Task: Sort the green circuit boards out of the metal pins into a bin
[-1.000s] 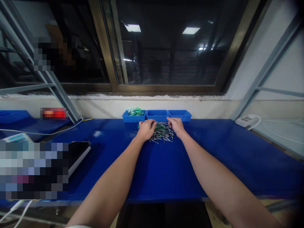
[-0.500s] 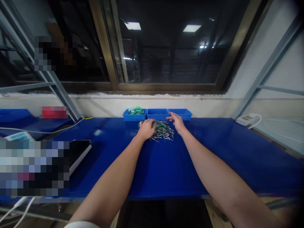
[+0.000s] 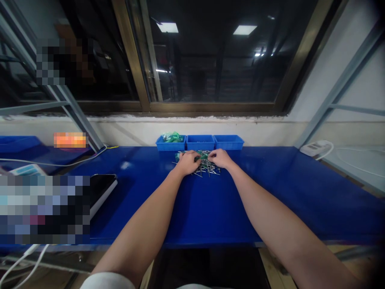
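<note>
A loose heap of steel pins or rivets with green pieces among them [image 3: 210,168] lies on the blue tabletop [image 3: 255,192], just in front of the bins. My left hand [image 3: 188,162] rests curled on the heap's left side, and its fingers hide part of a green piece. My right hand [image 3: 220,158] is on the heap's right side, with its fingertips bent down among the pins. Whether either hand holds a pin is hidden by the fingers.
Several small blue bins stand in a row at the table's back, the left bin [image 3: 171,143] holding green pieces [image 3: 171,137]. A black tablet-like device [image 3: 102,190] lies at left, and a white power strip [image 3: 314,147] sits at right.
My right hand has moved left and down onto the heap, closer to my left hand. The whole scene sits slightly higher in the view.
</note>
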{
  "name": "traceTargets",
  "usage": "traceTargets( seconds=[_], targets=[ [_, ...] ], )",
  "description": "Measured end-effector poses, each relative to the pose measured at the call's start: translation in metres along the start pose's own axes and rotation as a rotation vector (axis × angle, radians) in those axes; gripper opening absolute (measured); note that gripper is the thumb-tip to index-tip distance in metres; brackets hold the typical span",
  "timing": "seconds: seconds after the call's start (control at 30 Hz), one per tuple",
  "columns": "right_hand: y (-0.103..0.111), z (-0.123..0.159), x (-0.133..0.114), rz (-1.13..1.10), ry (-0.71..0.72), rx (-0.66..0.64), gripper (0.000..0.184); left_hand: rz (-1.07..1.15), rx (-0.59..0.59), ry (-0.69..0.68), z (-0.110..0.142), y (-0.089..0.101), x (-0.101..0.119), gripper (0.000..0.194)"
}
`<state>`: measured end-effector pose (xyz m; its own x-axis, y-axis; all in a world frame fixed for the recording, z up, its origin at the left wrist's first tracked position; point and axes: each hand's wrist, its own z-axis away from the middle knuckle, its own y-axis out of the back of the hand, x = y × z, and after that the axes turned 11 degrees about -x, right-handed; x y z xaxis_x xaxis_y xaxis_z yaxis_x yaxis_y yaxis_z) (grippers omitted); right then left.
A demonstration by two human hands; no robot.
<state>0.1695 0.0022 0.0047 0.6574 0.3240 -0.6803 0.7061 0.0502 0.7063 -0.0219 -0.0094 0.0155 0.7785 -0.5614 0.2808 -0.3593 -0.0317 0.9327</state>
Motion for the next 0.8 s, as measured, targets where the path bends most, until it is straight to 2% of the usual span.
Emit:
traceTargets(
  seconds=[0.23, 0.4, 0.53, 0.63, 0.8],
  targets=[
    [-0.003, -0.004, 0.001, 0.160, 0.016, -0.028, 0.012, 0.002, -0.020, 0.009, 0.000, 0.000, 0.001, 0.025],
    [-0.004, -0.001, -0.009, 0.224, 0.043, 0.029, 0.016, 0.000, 0.043, 0.016, 0.000, 0.000, 0.001, 0.030],
    [-0.004, 0.000, -0.014, 0.201, 0.095, 0.006, 0.018, 0.001, 0.084, -0.012, 0.000, 0.003, 0.003, 0.024],
    [-0.005, 0.001, -0.016, 0.114, 0.106, 0.015, 0.020, -0.011, 0.094, 0.011, -0.001, 0.004, 0.004, 0.024],
    [-0.006, 0.002, -0.020, -0.309, 0.149, 0.015, 0.014, -0.040, 0.093, 0.046, -0.002, 0.004, 0.004, 0.027]
  ],
)
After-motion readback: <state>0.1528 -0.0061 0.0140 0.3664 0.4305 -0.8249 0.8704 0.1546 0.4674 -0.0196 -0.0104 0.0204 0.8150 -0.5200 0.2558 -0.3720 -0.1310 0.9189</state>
